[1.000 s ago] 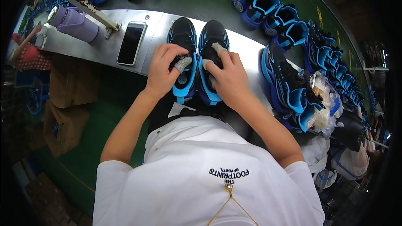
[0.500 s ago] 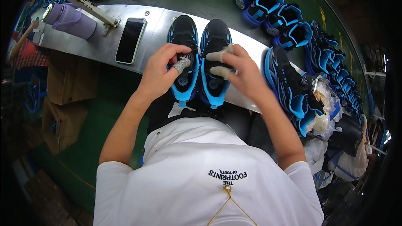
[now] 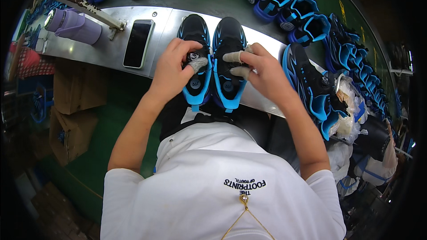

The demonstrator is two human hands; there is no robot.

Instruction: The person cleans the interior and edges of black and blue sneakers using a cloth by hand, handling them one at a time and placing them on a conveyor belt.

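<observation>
Two black and blue sneakers lie side by side in front of me, toes pointing away: the left sneaker point(image 3: 194, 27) and the right sneaker point(image 3: 228, 30). My left hand point(image 3: 171, 72) rests on the left one, thumb and bent index finger on either side of the round dial point(image 3: 194, 57) on its tongue. A pale grey cover wraps that thumb. Over the tongue of the other shoe, my right hand point(image 3: 268, 74) has its thumb and index finger, both in beige covers, curled onto the upper. Those fingers hide what they pinch.
The sneakers sit on a narrow metal bench point(image 3: 167, 18) with a phone point(image 3: 138, 43), a lilac bottle point(image 3: 79, 27) and a metal post point(image 3: 84, 5). More sneakers point(image 3: 307, 78) stand at right, beside plastic bags point(image 3: 351, 102). Shoe rows point(image 3: 278, 0) line the far belt. Cardboard boxes point(image 3: 73, 84) are at left.
My left thumb has shifted right across the tongue, uncovering more of the dial. The right fingers have drawn slightly apart from the shoe's middle. The view has shifted a little.
</observation>
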